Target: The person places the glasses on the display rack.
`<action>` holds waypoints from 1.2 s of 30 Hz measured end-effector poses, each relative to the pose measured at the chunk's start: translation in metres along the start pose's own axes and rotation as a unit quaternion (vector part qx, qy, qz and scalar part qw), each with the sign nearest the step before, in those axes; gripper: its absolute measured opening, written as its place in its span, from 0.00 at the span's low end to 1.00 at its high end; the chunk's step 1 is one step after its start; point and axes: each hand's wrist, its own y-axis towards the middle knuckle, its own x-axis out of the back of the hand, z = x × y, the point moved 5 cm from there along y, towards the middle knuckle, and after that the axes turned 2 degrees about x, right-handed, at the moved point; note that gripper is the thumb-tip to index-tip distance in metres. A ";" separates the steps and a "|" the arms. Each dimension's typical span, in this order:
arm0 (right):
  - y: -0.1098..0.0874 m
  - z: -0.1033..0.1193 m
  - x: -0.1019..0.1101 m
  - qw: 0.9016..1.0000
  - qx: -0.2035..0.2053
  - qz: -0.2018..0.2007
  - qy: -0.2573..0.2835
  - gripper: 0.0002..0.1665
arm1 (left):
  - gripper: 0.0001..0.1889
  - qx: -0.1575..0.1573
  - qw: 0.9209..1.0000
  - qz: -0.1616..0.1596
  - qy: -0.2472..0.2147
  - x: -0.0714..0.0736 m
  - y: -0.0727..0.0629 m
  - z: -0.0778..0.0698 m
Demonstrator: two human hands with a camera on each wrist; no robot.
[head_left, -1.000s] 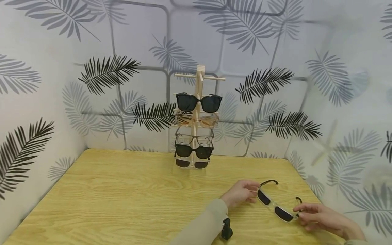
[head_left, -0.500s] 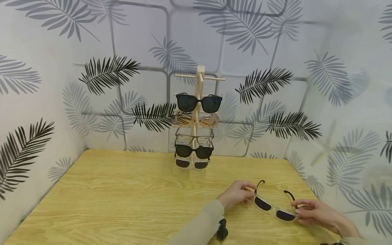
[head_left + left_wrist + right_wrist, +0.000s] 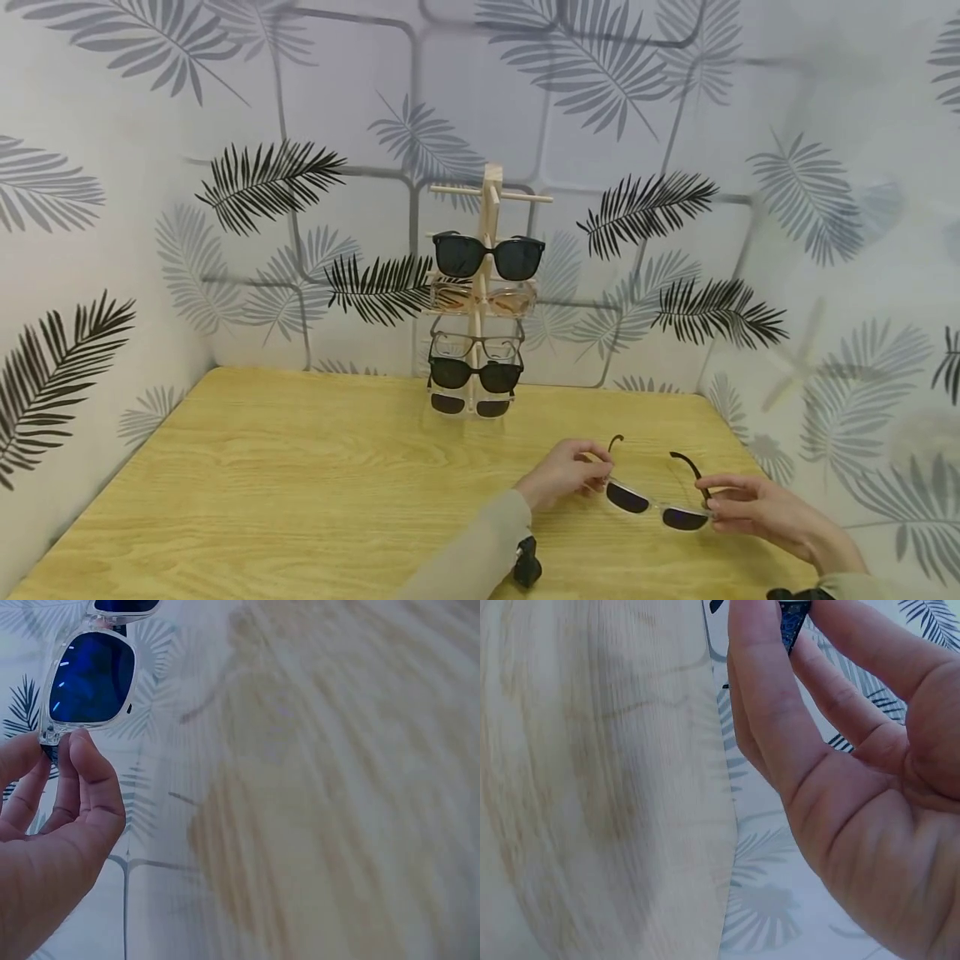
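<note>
A pair of sunglasses (image 3: 627, 497) with a clear frame, dark lenses and black temples is held between both hands at the right of the table. The left hand (image 3: 568, 473) pinches its left hinge corner between thumb and fingers. At the opposite corner, the right hand (image 3: 765, 510) grips the frame by thumb and fingertips. Both temples stand unfolded, pointing toward the back wall. Up close in the left wrist view, the lens (image 3: 93, 678) looks deep blue above the fingers. Only a small dark part of the sunglasses (image 3: 790, 624) shows between the right fingers in the right wrist view.
A wooden display stand (image 3: 491, 204) rises at the back middle of the wood-grain table (image 3: 300, 475). It carries several pairs of glasses, with black sunglasses (image 3: 459, 255) uppermost and clear-framed sunglasses (image 3: 447, 404) lowest. Its top rod (image 3: 525, 197) bears no glasses. Leaf-patterned walls enclose the table.
Both hands have moved left with the sunglasses, which have turned so the front sits more level and the temples point more toward the back. The stand and its glasses stay put.
</note>
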 end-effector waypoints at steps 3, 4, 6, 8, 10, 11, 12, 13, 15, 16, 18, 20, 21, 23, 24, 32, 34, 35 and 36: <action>0.005 0.005 -0.005 1.000 0.010 -0.004 -0.003 0.19 | 0.11 0.003 1.000 0.007 -0.020 0.008 -0.004 -0.001; 0.007 0.007 -0.007 1.000 0.015 -0.006 -0.003 0.19 | 0.11 0.003 1.000 0.006 -0.022 0.010 -0.005 -0.002; 0.010 0.010 -0.010 1.000 0.021 -0.010 -0.003 0.20 | 0.11 0.001 1.000 0.004 -0.028 0.015 -0.007 -0.004; 0.014 0.013 -0.012 1.000 0.027 -0.011 -0.003 0.21 | 0.09 -0.001 0.999 0.002 -0.033 0.019 -0.008 -0.005; 0.016 0.016 -0.015 1.000 0.027 -0.013 -0.006 0.22 | 0.08 -0.003 0.999 0.001 -0.035 0.023 -0.009 -0.007; 0.017 0.018 -0.016 1.000 0.026 -0.013 -0.011 0.23 | 0.07 -0.004 0.999 0.002 -0.037 0.025 -0.009 -0.008; 0.019 0.019 -0.018 0.999 0.029 -0.014 -0.016 0.23 | 0.07 -0.005 0.999 0.002 -0.039 0.027 -0.010 -0.009; 0.019 0.021 -0.019 0.999 0.031 -0.014 -0.018 0.23 | 0.06 -0.006 0.999 0.002 -0.040 0.029 -0.010 -0.010; 0.021 0.024 -0.021 0.999 0.034 -0.016 -0.019 0.24 | 0.06 -0.005 0.999 0.004 -0.048 0.032 -0.012 -0.012; 0.021 0.025 -0.022 0.999 0.035 -0.016 -0.020 0.25 | 0.05 -0.003 0.999 0.006 -0.053 0.033 -0.013 -0.013; 0.022 0.028 -0.024 0.999 0.037 -0.018 -0.019 0.26 | 0.07 0.003 0.998 0.011 -0.060 0.035 -0.015 -0.015; 0.023 0.031 -0.025 0.999 0.034 -0.022 -0.021 0.27 | 0.09 0.009 0.998 0.014 -0.066 0.037 -0.018 -0.017; 0.024 0.032 -0.026 0.999 0.034 -0.024 -0.023 0.27 | 0.09 0.009 0.998 0.014 -0.065 0.038 -0.020 -0.019; 0.025 0.034 -0.027 0.999 0.034 -0.029 -0.024 0.29 | 0.11 0.008 0.998 0.012 -0.061 0.040 -0.023 -0.022; 0.026 0.035 -0.027 0.999 0.034 -0.034 -0.025 0.29 | 0.11 0.006 0.998 0.010 -0.057 0.041 -0.024 -0.024; 0.032 0.042 -0.032 0.998 0.043 -0.055 0.007 0.26 | 0.11 0.005 0.998 0.013 -0.062 0.053 -0.028 -0.033; 0.032 0.044 -0.034 0.997 0.049 -0.055 0.020 0.24 | 0.12 0.010 0.998 0.016 -0.068 0.055 -0.030 -0.035; 0.032 0.046 -0.035 0.997 0.053 -0.053 0.026 0.23 | 0.12 0.011 0.998 0.017 -0.065 0.056 -0.032 -0.037; 0.032 0.047 -0.036 0.997 0.058 -0.049 0.033 0.23 | 0.13 0.012 0.998 0.019 -0.064 0.057 -0.034 -0.039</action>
